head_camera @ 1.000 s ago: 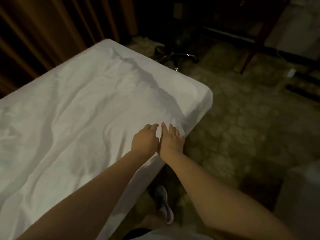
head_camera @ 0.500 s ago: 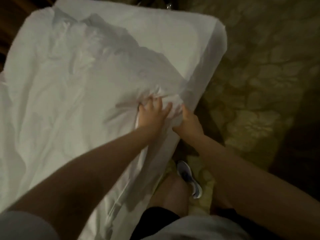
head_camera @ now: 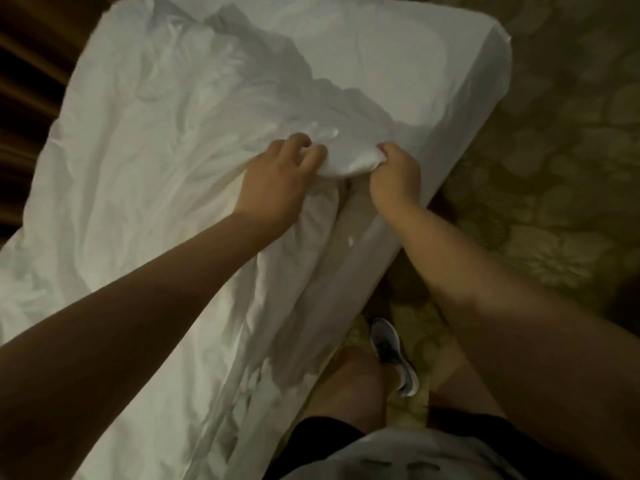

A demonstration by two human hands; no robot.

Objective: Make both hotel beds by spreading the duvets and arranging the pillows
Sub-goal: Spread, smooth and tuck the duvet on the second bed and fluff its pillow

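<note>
A white duvet [head_camera: 156, 161] lies rumpled across the bed, bunched into folds toward the near right edge. My left hand [head_camera: 277, 178] grips a gathered fold of the duvet, fingers curled into the cloth. Just to its right, my right hand [head_camera: 394, 174] clutches the same bunched edge from the side of the bed. The far right corner of the mattress [head_camera: 433, 64] shows bare under a smooth white sheet. No pillow is in view.
Patterned green-yellow carpet [head_camera: 561, 150] runs along the bed's right side. My legs and one grey shoe [head_camera: 394, 355] stand close against the bed's side. Dark wood panelling or curtain [head_camera: 31, 64] borders the bed on the left.
Both hands went from lying flat on the smooth duvet to gripping it; the duvet is now bunched and pulled back from the far right corner. My view tilted down over the bed.
</note>
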